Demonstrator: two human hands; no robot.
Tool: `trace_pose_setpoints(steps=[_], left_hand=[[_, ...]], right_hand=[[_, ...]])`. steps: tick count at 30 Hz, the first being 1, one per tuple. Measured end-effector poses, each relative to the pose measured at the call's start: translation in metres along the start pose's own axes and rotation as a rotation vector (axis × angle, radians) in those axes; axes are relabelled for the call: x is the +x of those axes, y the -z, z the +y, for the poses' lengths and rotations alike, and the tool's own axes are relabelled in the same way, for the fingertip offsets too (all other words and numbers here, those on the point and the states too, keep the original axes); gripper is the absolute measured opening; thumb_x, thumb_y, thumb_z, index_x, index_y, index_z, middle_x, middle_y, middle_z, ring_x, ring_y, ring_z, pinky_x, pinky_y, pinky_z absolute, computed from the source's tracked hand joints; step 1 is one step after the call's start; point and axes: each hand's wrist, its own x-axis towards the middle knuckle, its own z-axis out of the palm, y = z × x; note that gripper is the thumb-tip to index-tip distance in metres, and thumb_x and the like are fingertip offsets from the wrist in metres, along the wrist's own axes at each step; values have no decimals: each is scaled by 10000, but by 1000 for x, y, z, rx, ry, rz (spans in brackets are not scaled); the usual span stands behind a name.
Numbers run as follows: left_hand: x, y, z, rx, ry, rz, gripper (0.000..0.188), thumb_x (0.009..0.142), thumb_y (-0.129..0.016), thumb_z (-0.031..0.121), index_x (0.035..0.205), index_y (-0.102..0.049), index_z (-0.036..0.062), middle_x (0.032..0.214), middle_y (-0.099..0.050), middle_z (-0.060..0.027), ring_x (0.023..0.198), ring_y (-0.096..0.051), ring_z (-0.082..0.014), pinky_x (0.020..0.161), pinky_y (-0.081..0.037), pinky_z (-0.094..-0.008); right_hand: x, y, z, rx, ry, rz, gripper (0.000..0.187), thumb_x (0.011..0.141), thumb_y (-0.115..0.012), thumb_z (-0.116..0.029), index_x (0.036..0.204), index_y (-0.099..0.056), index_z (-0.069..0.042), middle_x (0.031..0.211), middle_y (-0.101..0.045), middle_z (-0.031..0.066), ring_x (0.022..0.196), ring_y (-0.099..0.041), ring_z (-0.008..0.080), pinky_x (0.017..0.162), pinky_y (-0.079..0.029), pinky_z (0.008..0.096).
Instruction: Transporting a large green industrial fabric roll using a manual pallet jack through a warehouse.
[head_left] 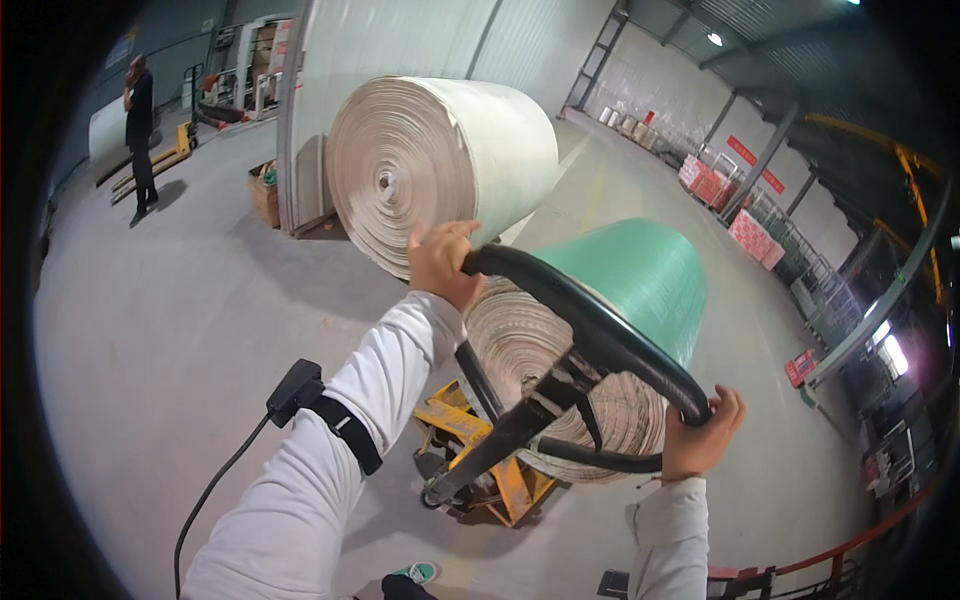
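Note:
My left hand [445, 265] is closed round the upper left corner of a black loop handle [600, 325]. At the lower right corner of the same handle, my right hand [700, 437] has its fingers wrapped round it. The handle's black shaft runs down to a yellow hand pallet truck [515, 488] with a small wheel at its base. Just beyond the handle lies a large roll of sheet material with a green outer layer [645, 270], its layered beige end toward me. The handle covers part of that end, and the truck's forks are hidden.
A bigger white roll [510, 140] lies beyond my left hand, beside a pale partition wall [390, 45]. Far left, a person [140, 130] stands near another yellow pallet truck [165, 165]. Stacked goods [755, 240] and racks line the right wall. A red rail [850, 545] is at lower right.

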Motion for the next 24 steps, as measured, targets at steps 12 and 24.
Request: trace_pose_setpoints(steps=[12,24], left_hand=[[47,-199,-37,80,-103,120,252,600,-679,241,764,-539,112,857,-608,-29,816,-567,-211,870,-313,-462],[89,-418,-7,-159,62,-59,199,609,-631,163,598,-444,98,844,-620,-26,814,-561,-206,895,-295,-429]], right_hand=[[66,-121,91,161,-185,-119,496,543,-705,-61,977,-466,-60,950,-489,108,730,-526,245,657,-445,319],[142,-230,217,-3,-186,6,385,596,-650,-2,929,-456,-14,837,-463,83,730,-470,193,691,-399,282]])
